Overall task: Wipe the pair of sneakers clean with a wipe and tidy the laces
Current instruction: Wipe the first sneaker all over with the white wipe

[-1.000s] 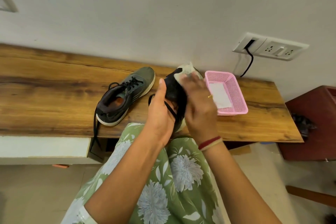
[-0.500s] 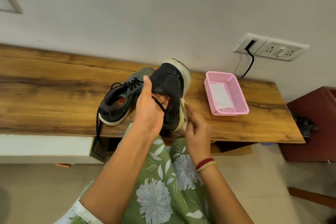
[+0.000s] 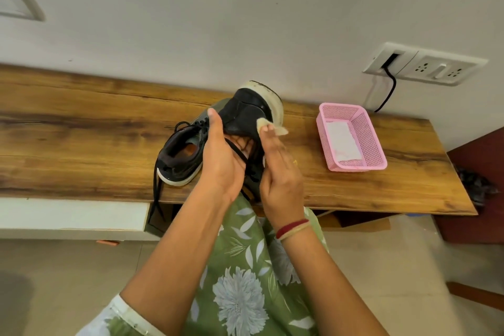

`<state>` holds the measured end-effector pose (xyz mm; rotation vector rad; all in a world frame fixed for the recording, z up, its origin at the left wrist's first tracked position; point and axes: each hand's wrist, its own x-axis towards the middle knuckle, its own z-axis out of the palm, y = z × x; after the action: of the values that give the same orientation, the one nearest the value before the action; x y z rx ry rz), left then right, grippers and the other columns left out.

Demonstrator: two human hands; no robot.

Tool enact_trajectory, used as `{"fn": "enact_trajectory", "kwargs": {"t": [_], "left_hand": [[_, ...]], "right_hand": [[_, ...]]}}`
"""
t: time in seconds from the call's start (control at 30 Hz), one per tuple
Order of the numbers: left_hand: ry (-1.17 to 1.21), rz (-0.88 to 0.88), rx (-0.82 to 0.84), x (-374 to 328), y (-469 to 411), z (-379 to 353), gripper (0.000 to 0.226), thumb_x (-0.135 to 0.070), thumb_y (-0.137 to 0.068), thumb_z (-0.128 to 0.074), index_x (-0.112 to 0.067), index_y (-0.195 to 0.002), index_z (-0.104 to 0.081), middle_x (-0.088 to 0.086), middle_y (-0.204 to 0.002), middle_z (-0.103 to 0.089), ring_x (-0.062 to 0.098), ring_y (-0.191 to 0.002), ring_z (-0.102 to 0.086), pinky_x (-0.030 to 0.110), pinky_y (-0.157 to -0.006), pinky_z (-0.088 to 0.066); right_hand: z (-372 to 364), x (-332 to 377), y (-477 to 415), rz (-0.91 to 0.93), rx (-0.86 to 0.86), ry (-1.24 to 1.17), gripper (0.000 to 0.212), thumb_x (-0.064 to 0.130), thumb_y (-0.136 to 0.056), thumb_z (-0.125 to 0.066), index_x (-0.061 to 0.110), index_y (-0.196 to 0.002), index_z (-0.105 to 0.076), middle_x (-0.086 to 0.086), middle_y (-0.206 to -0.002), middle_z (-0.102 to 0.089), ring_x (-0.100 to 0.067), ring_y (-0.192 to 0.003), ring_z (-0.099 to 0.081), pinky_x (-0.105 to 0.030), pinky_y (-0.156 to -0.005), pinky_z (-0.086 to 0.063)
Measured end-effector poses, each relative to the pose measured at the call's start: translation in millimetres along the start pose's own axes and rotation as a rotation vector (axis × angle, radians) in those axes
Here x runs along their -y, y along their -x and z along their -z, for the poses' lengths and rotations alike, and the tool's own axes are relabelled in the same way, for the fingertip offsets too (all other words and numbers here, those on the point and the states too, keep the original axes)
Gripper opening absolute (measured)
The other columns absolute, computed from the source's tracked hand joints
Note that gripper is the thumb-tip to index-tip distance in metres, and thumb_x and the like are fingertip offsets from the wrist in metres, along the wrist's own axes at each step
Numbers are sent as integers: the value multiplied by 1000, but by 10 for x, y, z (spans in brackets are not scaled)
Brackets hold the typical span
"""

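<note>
Grips the black sneaker [image 3: 245, 114] with the left hand [image 3: 221, 161], thumb up along its side, fingers hidden behind it. Holds it up off the bench [image 3: 81, 131], above the front edge, with the pale sole turned toward the wall. Presses a wipe [image 3: 274, 128] on the sneaker's side with the right hand [image 3: 281, 172], fingers straight and close together, a bit of wipe peeking out past the fingertips. Has a loose black lace [image 3: 237, 151] lying across the left palm. Just behind the left hand, on the bench: the other sneaker [image 3: 180, 155], standing on its sole, toe to the wall, its long laces [image 3: 156, 194] hanging down over the front edge. Further right on the bench, well apart: a pink basket [image 3: 377, 144] with a white sheet [image 3: 341, 142] lying flat inside.
</note>
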<state>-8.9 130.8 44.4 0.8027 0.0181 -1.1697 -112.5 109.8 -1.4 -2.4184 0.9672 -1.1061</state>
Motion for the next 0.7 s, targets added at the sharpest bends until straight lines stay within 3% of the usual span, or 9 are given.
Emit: {"fn": "enact_trajectory", "kwargs": {"t": [0.17,0.27,0.37,0.5,0.57,0.7], "left_hand": [[-25,-52,-37,-147,-82,105,60,-53,-94,-38,-6,-128,-54,12,-116,-66,18,-102,-66,28,-80,-56],[-238,-86,-7,-151,-75,104,40,-36,-92,-53,-5,-116,-60,7,-105,-71,15,-99,-67,29,-85,-55],[-339,-106,9,-86,-47,56,26,-22,-92,-58,-7,-113,-63,3,-98,-72,13,-92,-69,26,-77,-56],[-423,-94,-4,4,-54,21,21,-25,-93,-57,-11,-104,-67,4,-99,-73,13,-95,-69,27,-80,-53],[-428,-84,-57,-5,-92,46,30,-31,-93,-56,-6,-107,-66,6,-99,-73,15,-94,-69,29,-82,-54],[-420,-75,-149,-148,-191,150,29,-35,-93,-54,-8,-94,-65,5,-83,-72,12,-75,-70,26,-67,-56]], "right_hand": [[-20,-75,231,-126,153,-167,51,-4,-83,-39,7,-130,-52,-5,-128,-57,-11,-120,-51,-38,-100,-43],[112,8,18,-228,-23,-243,45,-1,-86,-40,7,-128,-54,-7,-123,-61,-15,-108,-57,-35,-94,-48],[213,108,-309,-122,-131,-187,43,-2,-87,-41,4,-128,-53,-10,-126,-59,-16,-118,-52,-30,-101,-43],[49,2,-329,134,56,70,51,-3,-86,-36,3,-136,-43,-11,-141,-45,-21,-135,-36,-29,-111,-31],[-44,-71,-182,127,92,50,52,-4,-86,-34,4,-137,-39,-11,-144,-40,-20,-137,-33,-29,-110,-32],[-173,-146,205,97,242,11,57,-4,-81,-34,5,-136,-43,-11,-141,-44,-19,-132,-40,-31,-108,-36]]}}
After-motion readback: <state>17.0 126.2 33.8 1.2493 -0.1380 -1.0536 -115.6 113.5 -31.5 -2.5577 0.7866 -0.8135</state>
